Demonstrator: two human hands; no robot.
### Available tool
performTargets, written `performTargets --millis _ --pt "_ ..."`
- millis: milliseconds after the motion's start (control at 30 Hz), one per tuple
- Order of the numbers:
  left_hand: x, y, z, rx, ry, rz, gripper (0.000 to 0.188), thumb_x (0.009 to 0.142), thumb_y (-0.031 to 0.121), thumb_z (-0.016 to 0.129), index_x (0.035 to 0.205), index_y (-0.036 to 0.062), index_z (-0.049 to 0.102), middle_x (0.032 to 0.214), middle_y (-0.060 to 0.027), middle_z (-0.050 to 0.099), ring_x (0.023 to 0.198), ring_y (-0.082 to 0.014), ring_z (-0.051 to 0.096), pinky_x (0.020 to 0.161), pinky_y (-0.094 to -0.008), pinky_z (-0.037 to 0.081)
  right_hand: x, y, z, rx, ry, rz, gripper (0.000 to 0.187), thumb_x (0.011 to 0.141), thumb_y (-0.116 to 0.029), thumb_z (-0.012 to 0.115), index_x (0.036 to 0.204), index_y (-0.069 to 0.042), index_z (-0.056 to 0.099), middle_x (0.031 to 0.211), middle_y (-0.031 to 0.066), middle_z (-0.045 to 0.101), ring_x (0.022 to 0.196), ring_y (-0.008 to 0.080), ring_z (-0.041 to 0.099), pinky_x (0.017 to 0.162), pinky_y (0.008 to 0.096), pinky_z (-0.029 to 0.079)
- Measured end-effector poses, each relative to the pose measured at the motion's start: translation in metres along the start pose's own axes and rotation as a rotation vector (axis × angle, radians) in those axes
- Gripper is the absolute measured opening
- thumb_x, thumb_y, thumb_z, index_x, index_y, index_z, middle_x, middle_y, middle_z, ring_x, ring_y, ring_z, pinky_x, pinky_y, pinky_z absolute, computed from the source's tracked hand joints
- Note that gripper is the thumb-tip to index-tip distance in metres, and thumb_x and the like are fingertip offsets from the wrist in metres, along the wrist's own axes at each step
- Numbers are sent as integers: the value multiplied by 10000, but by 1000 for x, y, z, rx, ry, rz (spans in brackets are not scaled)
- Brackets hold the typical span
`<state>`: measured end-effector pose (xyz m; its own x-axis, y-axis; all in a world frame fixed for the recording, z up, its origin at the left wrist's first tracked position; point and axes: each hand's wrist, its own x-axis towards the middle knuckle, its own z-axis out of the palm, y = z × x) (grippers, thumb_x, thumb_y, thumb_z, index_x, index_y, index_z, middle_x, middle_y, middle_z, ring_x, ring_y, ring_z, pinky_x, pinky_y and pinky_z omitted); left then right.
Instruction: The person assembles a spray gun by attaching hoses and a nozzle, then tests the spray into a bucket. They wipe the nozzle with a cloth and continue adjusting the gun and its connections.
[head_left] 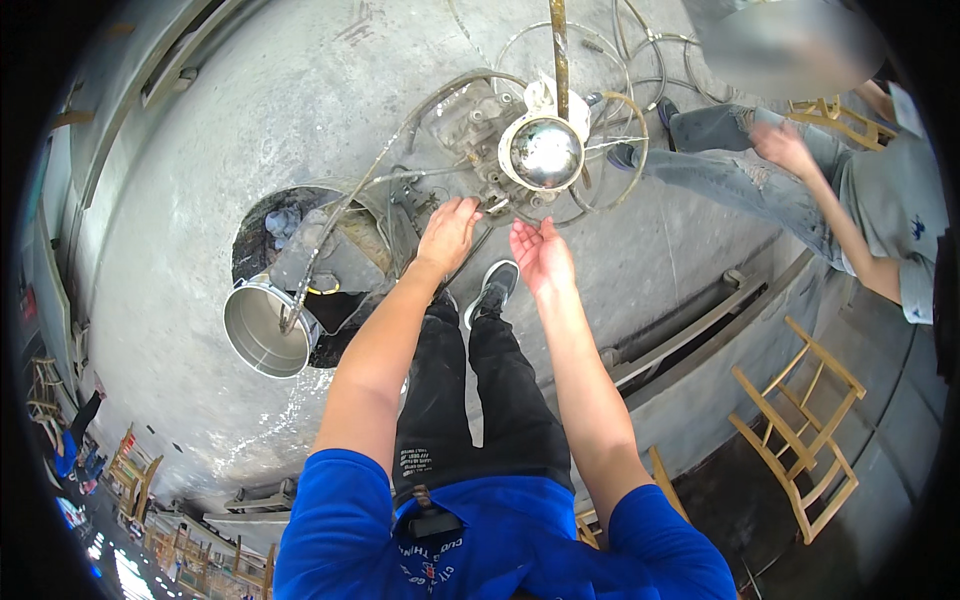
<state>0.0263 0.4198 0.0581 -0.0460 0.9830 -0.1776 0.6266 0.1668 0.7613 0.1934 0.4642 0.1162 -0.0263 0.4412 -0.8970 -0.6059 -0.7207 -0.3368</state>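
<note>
My left hand (448,238) reaches to the near side of a grimy metal pump unit (470,130). Its fingers are bent and close together at the base; what they grip, if anything, is hidden. Just right of it, my right hand (545,258) is held palm up, its fingers loosely curled, apart and with nothing seen in them. A short pale fitting (496,207) lies between the two hands. Above them is a shiny rounded metal dome (546,154) on a white-splashed body, with a stained upright rod (559,45) behind it.
A hose (325,240) runs from the pump into a metal bucket (268,328) at the left, beside a round opening (262,232). More hoses (650,60) coil behind. Another person's hand (785,148) rests near their knee at right. A wooden rack (800,430) stands lower right.
</note>
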Motion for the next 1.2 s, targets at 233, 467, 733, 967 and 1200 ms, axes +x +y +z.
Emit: performTargets --millis 233,467,733,967,1200 --pt "-10 0 6 -55 114 -62 211 983 176 486 1104 10 536 1014 -233 592 1013 -427 555 881 -484 449 6 3 3 -16 69 -8 330 1045 -306 435 1062 20 485 969 129 599 865 195 608 794 333 556" --pt "-73 -4 -5 -63 172 -228 210 990 146 459 1066 -32 542 1032 -249 589 1008 -445 548 868 -493 444 6 5 1 -44 42 -21 326 1041 -315 447 1082 7 480 973 123 603 848 191 613 774 332 558" --pt "-105 43 -1 -293 230 -403 300 1014 195 450 1118 -56 577 1012 -269 618 966 -436 595 841 -479 461 -10 4 -2 -192 56 -71 399 1034 -356 458 1136 29 462 1013 166 636 849 211 635 742 345 551" --pt "-94 60 -13 -908 377 -693 353 1032 291 486 1196 -1 599 839 -23 580 762 -104 540 681 -259 439 -49 36 -37 -598 31 -201 286 1033 -283 453 1159 -30 494 987 143 648 810 204 652 692 342 542" --pt "-104 87 -28 -1345 437 -847 226 1026 253 513 1130 54 532 833 1 577 772 -81 545 698 -249 453 -110 82 -45 -1261 -470 -556 649 794 -13 551 1423 13 394 1384 233 471 1351 343 412 1129 396 315"
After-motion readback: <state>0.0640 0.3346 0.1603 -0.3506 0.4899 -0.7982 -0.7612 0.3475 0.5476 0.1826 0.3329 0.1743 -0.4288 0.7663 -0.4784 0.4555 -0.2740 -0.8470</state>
